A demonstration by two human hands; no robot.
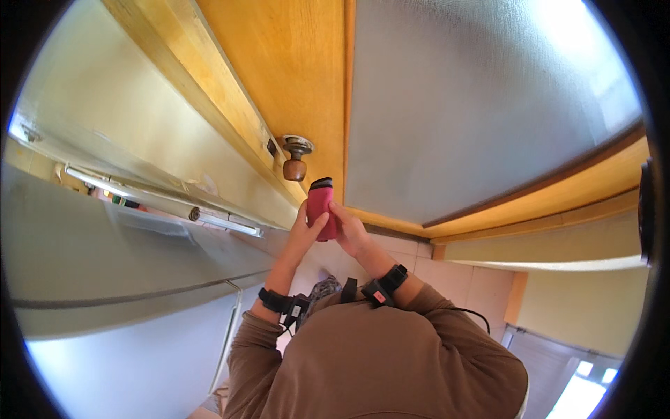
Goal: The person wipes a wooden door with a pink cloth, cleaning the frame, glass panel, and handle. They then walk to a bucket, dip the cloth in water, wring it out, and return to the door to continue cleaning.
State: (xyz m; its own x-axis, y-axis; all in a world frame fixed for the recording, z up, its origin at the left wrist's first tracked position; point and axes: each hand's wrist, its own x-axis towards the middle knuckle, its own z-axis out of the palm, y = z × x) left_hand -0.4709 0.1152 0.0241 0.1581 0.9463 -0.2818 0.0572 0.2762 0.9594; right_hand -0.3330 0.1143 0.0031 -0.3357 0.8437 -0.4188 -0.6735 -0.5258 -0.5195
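Note:
A small pink oblong item (320,212), seemingly of fabric, has a dark grey and black band at its upper end. I cannot tell what exactly it is. My left hand (305,233) grips it from the left side, thumb across its front. On the other side, my right hand (352,230) holds it too, with the thumb along its right edge. The item is nearly upright in the view, just below a round door knob (294,168) of wood and metal. Neither hand touches the knob.
A yellow wooden door (293,68) with a large frosted glass panel (450,115) stands ahead. At left are a pale wall (120,105), a rolled item (162,201) and a tall white refrigerator-like cabinet (131,361). Pinkish floor tiles (445,277) lie below.

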